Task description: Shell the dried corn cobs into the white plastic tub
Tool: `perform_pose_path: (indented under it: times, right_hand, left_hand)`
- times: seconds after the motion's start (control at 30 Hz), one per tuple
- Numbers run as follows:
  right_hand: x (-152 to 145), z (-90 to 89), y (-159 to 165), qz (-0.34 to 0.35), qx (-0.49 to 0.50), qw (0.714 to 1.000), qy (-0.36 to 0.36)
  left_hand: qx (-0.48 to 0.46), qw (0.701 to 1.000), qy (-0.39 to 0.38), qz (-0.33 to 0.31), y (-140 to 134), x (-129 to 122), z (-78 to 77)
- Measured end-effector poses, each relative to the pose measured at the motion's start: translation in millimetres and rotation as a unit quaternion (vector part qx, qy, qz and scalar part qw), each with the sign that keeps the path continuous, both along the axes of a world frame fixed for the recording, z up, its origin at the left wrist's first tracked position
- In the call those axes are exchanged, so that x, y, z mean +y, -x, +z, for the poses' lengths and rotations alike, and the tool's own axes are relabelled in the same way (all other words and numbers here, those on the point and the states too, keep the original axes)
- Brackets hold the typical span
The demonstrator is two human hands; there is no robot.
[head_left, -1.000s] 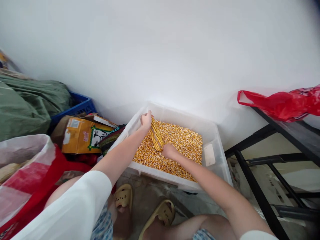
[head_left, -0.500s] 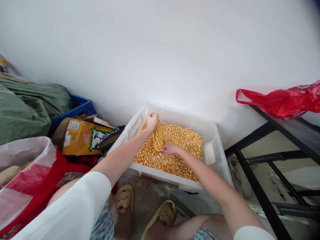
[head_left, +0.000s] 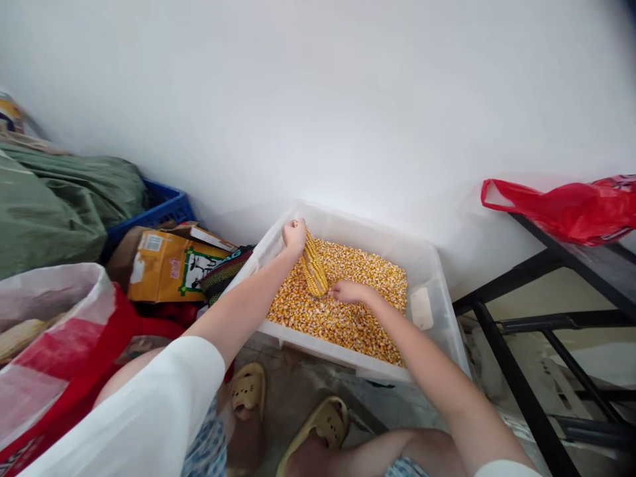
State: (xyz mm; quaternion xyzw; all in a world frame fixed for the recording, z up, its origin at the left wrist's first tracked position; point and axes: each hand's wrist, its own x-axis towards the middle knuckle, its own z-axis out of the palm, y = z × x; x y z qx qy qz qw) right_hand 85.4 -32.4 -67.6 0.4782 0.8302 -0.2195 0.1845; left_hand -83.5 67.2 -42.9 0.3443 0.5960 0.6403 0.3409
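My left hand [head_left: 295, 237] is closed round the upper end of a yellow ear of corn [head_left: 314, 266], which slants down to the right over loose corn kernels [head_left: 358, 318]. Some kernels are gone from a strip along the ear. At its lower end is my right hand [head_left: 348, 291], its fingertips pinched together close to the ear; whether they hold a kernel is too small to make out. The kernels lie in a translucent white plastic bin [head_left: 437, 278] beneath both hands.
On the left are a red and white bag [head_left: 94, 331], an orange carton [head_left: 161, 268], a blue crate [head_left: 171, 205] and green cloth [head_left: 64, 205]. A black metal frame [head_left: 517, 377] stands right, with a red plastic bag [head_left: 571, 209] on top. A white wall rises behind.
My right hand has drawn slightly right, away from the ear's lower end. The left hand with the ear has shifted a little to the left. The view has turned slightly.
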Motion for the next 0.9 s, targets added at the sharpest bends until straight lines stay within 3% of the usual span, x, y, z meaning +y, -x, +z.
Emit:
perform_pose_path:
  times: [0.2, 0.63, 0.77, 0.9]
  right_hand:
    - [0, 0.7, -2, 0.004, 0.011, 1.000, -0.014]
    - [-16, -18.0, 11, -0.035, 0.017, 0.995, -0.090]
    - [-12, -20.7, 7, -0.038, 0.038, 0.996, -0.067]
    - [-6, -23.4, 0, -0.050, 0.084, 0.995, 0.026]
  left_hand:
    - [0.115, 0.992, 0.047, 0.012, 8, 3, -8.1]
    - [0.139, 0.988, 0.047, 0.041, 6, 5, -15.0]
    - [0.127, 0.990, 0.046, 0.042, 6, 1, -10.4]
    - [0.061, 0.998, 0.017, 0.005, -3, -6, -0.7]
